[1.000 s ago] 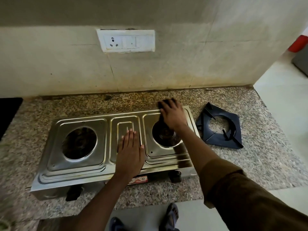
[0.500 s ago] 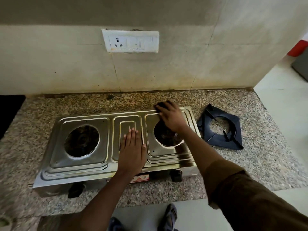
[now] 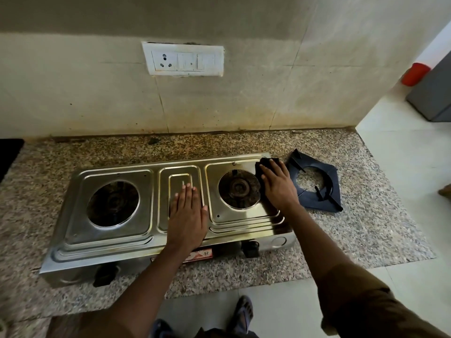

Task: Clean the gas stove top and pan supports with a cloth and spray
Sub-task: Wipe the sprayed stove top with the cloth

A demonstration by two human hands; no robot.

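My left hand (image 3: 186,215) lies flat, fingers straight, on the stove (image 3: 117,230) at frame centre to steady it; my right hand (image 3: 277,185) presses a dark cloth (image 3: 264,163) on its right rear corner, fingers extended. The support (image 3: 314,182) sits right on the desk (image 3: 366,228), just beside that edge, limiting my strokes

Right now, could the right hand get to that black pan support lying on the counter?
Probably yes. The right hand presses a dark cloth at the stove top's right edge, and the pan support lies just beside it on the counter, with nothing between them.
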